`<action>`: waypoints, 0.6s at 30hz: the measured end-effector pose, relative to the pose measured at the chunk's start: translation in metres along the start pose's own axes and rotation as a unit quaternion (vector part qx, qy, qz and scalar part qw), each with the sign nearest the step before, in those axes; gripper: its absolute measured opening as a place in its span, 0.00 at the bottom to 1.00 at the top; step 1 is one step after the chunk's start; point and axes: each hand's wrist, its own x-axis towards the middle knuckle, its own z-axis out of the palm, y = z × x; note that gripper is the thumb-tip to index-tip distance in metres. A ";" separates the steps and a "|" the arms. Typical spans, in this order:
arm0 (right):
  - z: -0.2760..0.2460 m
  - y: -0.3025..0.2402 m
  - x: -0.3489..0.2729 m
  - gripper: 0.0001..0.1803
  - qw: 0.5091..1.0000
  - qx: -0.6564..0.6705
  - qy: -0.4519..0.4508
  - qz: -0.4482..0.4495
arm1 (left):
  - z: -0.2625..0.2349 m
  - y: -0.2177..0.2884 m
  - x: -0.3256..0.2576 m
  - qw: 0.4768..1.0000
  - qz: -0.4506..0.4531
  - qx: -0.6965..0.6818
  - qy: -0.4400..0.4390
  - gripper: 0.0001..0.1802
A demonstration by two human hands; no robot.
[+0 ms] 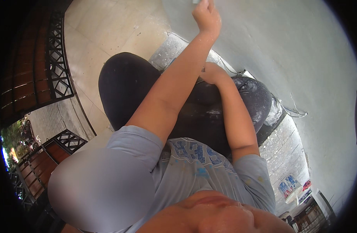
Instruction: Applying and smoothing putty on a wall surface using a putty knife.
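My left hand [206,17] is raised against the pale grey wall [287,50], its fingers closed around a small pale object [196,1] that the top edge of the picture cuts off. My right hand [212,73] rests on my knee, on dark trousers [126,83] spattered with pale flecks. Its fingers curl out of sight behind my left forearm. I am squatting close to the wall in a light grey-blue shirt [194,171].
A speckled sheet [168,50] lies on the beige tiled floor [104,27] at the foot of the wall. A thin wire [293,112] runs along the wall's base. A black metal gate with wooden slats [38,73] stands to the left.
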 end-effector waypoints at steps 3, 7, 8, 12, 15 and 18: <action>0.000 -0.001 -0.003 0.27 1.000 0.012 -0.021 -0.004 | 0.002 -0.036 -0.023 0.999 -0.029 -0.032 0.020 0.12; 0.003 0.002 -0.002 0.25 0.999 -0.018 -0.034 0.034 | 0.011 -0.065 -0.031 0.997 -0.029 -0.013 0.075 0.14; 0.004 0.004 -0.002 0.25 0.999 0.002 -0.036 0.010 | 0.012 -0.063 -0.027 0.995 -0.048 -0.004 0.083 0.15; 0.009 0.011 0.004 0.25 1.000 0.006 0.003 0.000 | 0.010 -0.018 0.004 0.993 -0.100 -0.021 0.052 0.15; 0.010 0.012 0.008 0.25 0.999 -0.014 0.023 -0.018 | 0.002 0.026 0.017 0.992 0.072 -0.007 0.102 0.15; 0.010 0.007 0.009 0.25 0.999 -0.019 -0.044 0.020 | -0.007 0.044 0.011 0.987 0.128 -0.072 0.059 0.15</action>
